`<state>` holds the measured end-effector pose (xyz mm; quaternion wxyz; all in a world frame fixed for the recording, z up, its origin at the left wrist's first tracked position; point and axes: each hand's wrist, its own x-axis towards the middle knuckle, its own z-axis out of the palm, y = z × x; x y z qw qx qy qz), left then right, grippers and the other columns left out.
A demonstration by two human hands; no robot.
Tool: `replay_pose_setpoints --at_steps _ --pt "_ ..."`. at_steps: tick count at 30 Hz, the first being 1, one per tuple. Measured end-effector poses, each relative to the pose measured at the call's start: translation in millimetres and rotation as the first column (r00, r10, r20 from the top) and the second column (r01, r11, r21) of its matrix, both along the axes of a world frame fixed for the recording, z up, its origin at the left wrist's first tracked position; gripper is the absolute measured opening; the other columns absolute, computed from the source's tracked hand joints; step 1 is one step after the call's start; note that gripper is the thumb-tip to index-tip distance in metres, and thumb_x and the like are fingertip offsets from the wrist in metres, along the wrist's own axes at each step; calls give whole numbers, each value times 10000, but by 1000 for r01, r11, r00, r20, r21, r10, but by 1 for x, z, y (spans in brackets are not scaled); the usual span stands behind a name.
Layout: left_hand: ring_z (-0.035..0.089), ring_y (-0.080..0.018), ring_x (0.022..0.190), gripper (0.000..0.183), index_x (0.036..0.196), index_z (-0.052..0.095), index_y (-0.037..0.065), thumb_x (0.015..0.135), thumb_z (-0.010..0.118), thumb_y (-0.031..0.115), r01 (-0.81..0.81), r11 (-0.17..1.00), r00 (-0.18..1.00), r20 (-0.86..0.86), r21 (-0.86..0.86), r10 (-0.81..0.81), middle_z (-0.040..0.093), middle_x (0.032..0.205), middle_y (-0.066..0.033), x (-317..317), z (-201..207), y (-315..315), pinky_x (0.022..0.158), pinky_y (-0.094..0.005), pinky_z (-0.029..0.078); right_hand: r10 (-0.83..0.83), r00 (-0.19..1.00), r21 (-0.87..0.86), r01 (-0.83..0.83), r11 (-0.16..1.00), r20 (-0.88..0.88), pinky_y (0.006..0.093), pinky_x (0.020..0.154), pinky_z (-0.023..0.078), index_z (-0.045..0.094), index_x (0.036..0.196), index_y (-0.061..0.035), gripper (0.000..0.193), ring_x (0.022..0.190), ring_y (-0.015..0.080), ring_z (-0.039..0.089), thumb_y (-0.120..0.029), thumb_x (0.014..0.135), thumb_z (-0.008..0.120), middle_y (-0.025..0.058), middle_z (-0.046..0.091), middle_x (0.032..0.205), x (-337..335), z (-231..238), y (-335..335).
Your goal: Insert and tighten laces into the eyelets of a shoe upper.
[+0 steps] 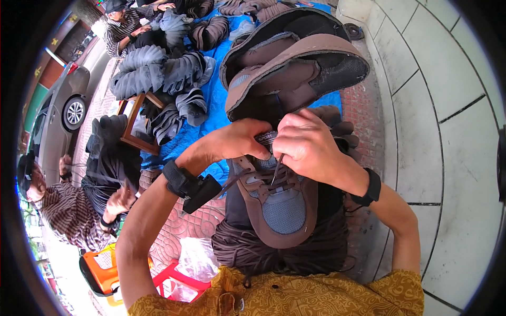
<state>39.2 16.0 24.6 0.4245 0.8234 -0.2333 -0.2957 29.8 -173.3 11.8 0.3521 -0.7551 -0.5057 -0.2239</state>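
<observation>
A brown shoe upper (285,211) with a blue-grey mesh toe panel lies across my lap, its toe pointing toward me. My left hand (240,141) is closed at the top of the tongue, thumb along its edge. Beside it, my right hand (301,143) has its fingers pinched together on a dark shoelace (278,167) that runs down to the eyelets. The lower lace rows cross the shoe's front. Against my hands' far side stand more brown shoe uppers (274,84), open undersides showing. A thick bundle of dark laces (242,242) is spread over my thighs.
Stacked grey shoe uppers (139,76) cover a blue tarp (219,100) beside a wooden frame (138,126). At left sits a person in a striped shirt (74,218); another person (126,31) works farther off. A tiled wall (427,131) rises close on my right.
</observation>
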Motion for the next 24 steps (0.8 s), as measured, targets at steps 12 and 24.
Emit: replay_pose_setpoints --at_steps 12,24 --pt "481 -107 733 237 892 560 -12 698 632 102 -80 974 992 -114 -212 57 560 771 -41 -4 -3 5 656 -263 397 -57 939 -249 148 957 340 282 526 407 542 597 -69 55 616 167 497 -109 587 578 25 484 588 -15 1 8" --pt "552 -268 829 285 952 573 2 725 657 152 -192 954 804 520 -229 287 586 861 -146 -35 16 -14 747 -346 434 -102 995 -130 103 986 10 352 487 439 478 617 -60 106 562 256 529 -5 596 566 65 470 582 10 38 -36"
